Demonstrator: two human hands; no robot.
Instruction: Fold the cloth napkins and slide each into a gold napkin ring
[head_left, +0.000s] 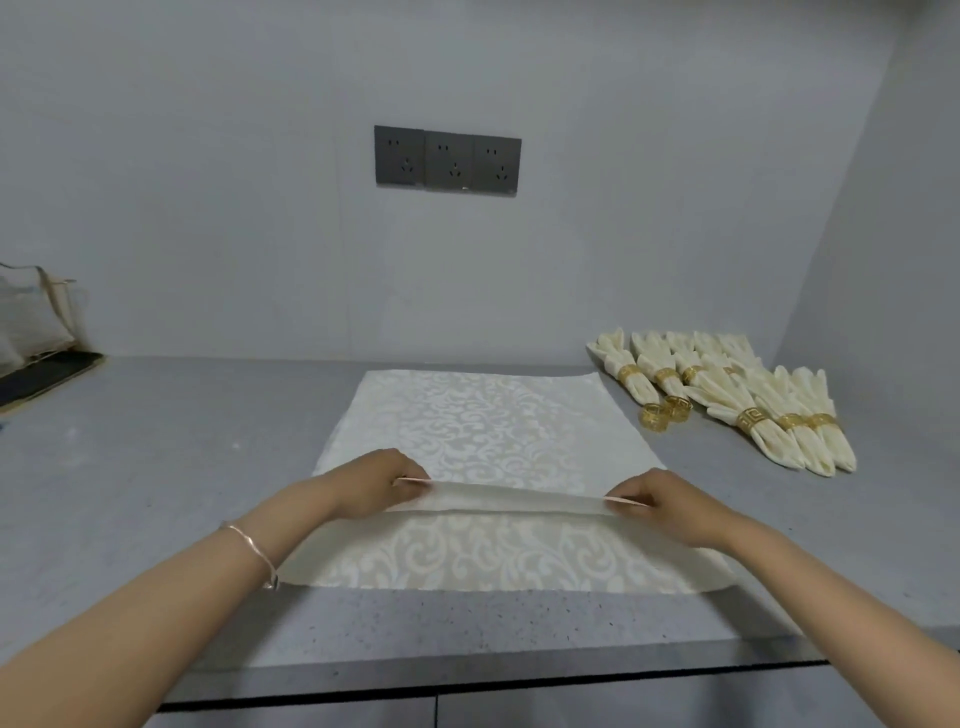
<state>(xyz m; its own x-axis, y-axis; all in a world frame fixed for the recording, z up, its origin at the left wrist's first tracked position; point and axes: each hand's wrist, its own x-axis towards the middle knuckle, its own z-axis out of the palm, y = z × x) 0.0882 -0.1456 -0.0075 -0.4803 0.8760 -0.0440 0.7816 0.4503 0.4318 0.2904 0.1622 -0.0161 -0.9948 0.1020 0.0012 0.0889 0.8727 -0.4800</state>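
Napkin (493, 426) pleat stretched between left hand (374, 483), right hand (670, 501).

A cream napkin (493, 415) with a white scroll pattern is spread flat on the counter (156, 467), its near edge close to the counter's front. A narrow fold (514, 498) is raised across its width, towards the near side. Right of it, two loose gold rings (666, 412) are set side by side, touching. Just beyond and right of them, folded napkins (779, 410) are laid in two overlapping rows, each banded by a gold ring, fanned ends pointing away.
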